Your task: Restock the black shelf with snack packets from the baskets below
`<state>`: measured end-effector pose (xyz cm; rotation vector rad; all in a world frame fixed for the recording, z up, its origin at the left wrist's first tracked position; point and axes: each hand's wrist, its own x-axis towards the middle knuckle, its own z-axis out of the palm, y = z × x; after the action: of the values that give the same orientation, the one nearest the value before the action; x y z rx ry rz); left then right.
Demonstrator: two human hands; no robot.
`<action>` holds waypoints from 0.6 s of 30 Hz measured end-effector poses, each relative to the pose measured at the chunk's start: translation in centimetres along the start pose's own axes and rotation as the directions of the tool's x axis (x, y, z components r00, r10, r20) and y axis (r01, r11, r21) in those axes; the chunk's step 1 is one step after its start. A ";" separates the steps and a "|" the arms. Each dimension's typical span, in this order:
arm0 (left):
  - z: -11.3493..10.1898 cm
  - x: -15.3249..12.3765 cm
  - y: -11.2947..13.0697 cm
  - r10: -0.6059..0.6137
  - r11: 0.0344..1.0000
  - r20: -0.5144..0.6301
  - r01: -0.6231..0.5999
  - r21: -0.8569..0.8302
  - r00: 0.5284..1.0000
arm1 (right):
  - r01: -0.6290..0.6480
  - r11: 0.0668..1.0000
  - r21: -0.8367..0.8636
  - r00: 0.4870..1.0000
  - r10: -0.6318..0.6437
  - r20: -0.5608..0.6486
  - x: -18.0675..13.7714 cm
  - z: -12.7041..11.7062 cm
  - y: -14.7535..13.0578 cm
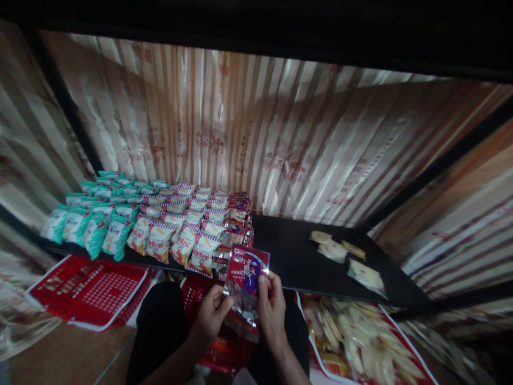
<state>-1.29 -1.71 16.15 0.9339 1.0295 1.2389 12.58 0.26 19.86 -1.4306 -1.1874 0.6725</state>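
- Before the black shelf (288, 256), in the head view, a purple-and-red snack sachet (245, 279) with a see-through lower part is held up between both hands, above a red plastic basket (222, 353); its printed face is turned toward the camera.
- By the left hand (210, 316), the sachet's left edge is pinched between thumb and forefinger; by the right hand (273, 310), the right edge is gripped, thumb laid on the front, the other fingers partly hidden.
- Little weight is to be expected; the film is judged thin, glossy and rather slippery, soft enough to be creased by a hard squeeze; its contents cannot be made out clearly.
- Hold is best taken at the side edges, lightly; similar dark red packets (239, 206) are stacked beside white-and-red snack bags (202, 251).
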 end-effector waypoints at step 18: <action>3.3 6.4 3.0 0.392 0.764 -0.146 -0.233 0.602 0.908 | 0.058 0.984 -0.171 0.998 -0.057 0.013 10.4 2.1 0.0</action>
<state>1.24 4.91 19.31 1.4881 1.5612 1.3820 14.19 10.61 21.55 -1.5313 -1.3140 0.5472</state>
